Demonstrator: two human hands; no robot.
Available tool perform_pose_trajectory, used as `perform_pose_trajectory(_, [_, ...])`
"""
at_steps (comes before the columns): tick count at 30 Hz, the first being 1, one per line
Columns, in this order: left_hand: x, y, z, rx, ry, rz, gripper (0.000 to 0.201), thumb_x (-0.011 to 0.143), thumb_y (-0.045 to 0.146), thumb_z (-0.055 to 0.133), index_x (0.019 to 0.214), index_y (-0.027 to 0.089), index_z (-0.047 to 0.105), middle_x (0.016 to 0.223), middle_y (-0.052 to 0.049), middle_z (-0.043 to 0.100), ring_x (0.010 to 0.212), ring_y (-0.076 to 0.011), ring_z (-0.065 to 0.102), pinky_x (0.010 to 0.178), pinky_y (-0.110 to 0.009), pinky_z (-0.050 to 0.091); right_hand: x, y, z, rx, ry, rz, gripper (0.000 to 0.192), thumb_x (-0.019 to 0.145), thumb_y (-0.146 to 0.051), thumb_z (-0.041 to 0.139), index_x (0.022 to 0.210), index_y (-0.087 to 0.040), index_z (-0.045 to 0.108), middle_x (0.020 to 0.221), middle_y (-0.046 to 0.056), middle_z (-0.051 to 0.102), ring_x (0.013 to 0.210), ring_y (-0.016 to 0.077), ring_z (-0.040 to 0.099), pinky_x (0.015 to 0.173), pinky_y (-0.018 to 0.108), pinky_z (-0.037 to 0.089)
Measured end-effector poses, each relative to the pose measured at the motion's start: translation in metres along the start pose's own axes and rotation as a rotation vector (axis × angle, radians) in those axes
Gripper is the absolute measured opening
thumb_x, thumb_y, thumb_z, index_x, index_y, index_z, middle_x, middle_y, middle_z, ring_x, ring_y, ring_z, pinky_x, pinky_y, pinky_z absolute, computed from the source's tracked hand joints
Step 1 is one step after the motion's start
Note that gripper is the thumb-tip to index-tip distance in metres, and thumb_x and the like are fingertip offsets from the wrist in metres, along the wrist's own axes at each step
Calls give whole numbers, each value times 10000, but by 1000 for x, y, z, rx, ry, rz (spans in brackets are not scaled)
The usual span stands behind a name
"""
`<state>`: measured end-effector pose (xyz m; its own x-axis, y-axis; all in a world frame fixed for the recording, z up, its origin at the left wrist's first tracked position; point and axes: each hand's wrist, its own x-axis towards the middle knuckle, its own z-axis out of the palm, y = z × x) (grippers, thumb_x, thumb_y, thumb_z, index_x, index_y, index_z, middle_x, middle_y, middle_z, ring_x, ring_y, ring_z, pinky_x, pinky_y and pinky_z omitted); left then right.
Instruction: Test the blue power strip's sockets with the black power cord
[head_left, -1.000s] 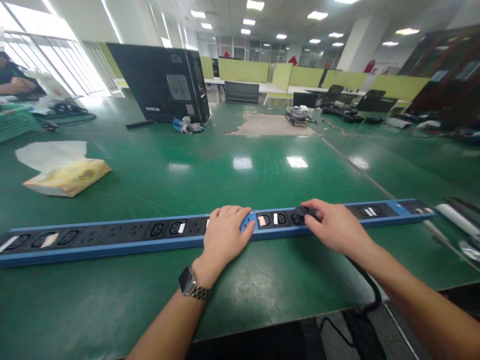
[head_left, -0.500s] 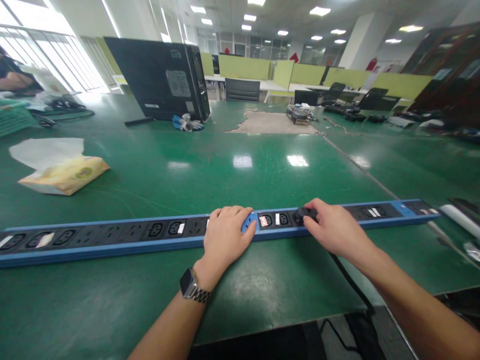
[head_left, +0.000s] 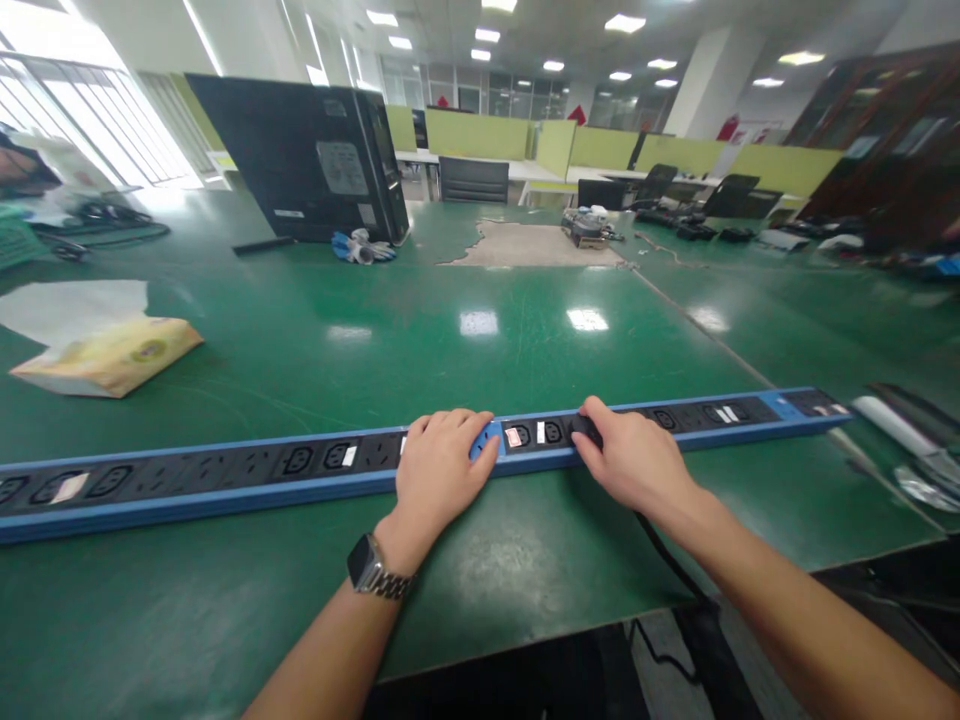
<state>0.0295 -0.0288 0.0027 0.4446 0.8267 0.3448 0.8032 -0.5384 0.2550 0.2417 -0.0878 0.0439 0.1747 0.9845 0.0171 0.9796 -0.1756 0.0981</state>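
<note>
I saw the left hand (head_left: pixel 444 465) lying loosely open across a long, blue-and-black power strip (head_left: pixel 379 453); the right hand (head_left: pixel 637 455) pinched a black, rounded plug (head_left: pixel 584 431) there.

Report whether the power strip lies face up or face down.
Face up: the power strip shows its outlets on top, either side of the left hand.
</note>
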Motion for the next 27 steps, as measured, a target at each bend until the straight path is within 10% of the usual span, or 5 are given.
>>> perform_pose_trajectory(7, [-1, 1, 0, 23, -14, 1, 347, 923, 405, 442, 1170, 274, 648, 1106, -51, 693, 1025, -240, 592, 923, -426, 385, 5, 10, 9, 360, 109, 13, 295, 882, -426, 500, 1053, -211, 609, 769, 56, 678, 696, 192, 629, 602, 264, 387])
perform_pose_trajectory(12, [0, 2, 0, 43, -26, -4, 352, 926, 418, 439, 1167, 273, 651, 1096, -54, 690, 1023, -237, 585, 917, -423, 383, -8, 55, -61, 684, 605, 170, 414, 817, -529, 587, 1077, -211, 642, 691, 41, 658, 505, 130, 534, 478, 252, 359])
perform_pose_trajectory(15, [0, 2, -1, 48, -29, 1, 366, 934, 422, 421, 1177, 267, 647, 1101, -56, 688, 1028, -237, 584, 920, -426, 382, -12, 93, -87, 730, 543, 187, 479, 740, -596, 640, 1043, -226, 667, 566, 19, 601, 422, 132, 484, 403, 250, 305])
perform_pose_trajectory(20, [-1, 2, 1, 50, -4, 2, 362, 933, 414, 423, 1174, 265, 649, 1098, -52, 690, 1023, -239, 588, 919, -426, 384, 3, 117, -31, 754, 102, 124, 446, 710, -574, 624, 923, -184, 659, 473, -21, 544, 414, 139, 478, 420, 256, 327])
perform_pose_trajectory(27, [0, 1, 3, 58, -4, 3, 360, 932, 425, 428, 1165, 269, 652, 1094, -40, 692, 1022, -235, 593, 920, -421, 381, 19, 112, 29, 642, 142, 142, 383, 786, -534, 547, 916, -195, 667, 516, -13, 572, 501, 158, 553, 527, 278, 386])
